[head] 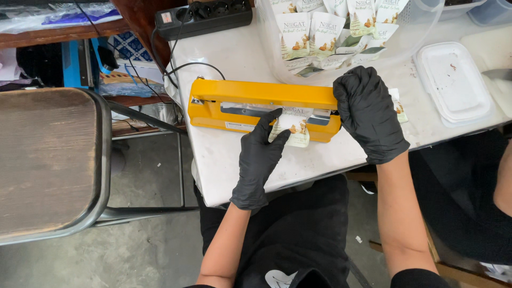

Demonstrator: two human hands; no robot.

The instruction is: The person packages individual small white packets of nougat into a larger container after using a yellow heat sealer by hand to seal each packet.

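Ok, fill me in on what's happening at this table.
A person in black gloves works a yellow heat sealer on a white table. The right hand presses down the sealer's arm at its end, while the left hand holds a small printed pouch in the sealer. More pouches fill a clear tub behind.

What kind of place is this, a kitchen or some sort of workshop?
Probably a small food-packing workspace. A gloved right hand presses a yellow heat sealer on a small pouch held by the left hand; a clear tub holds more pouches.
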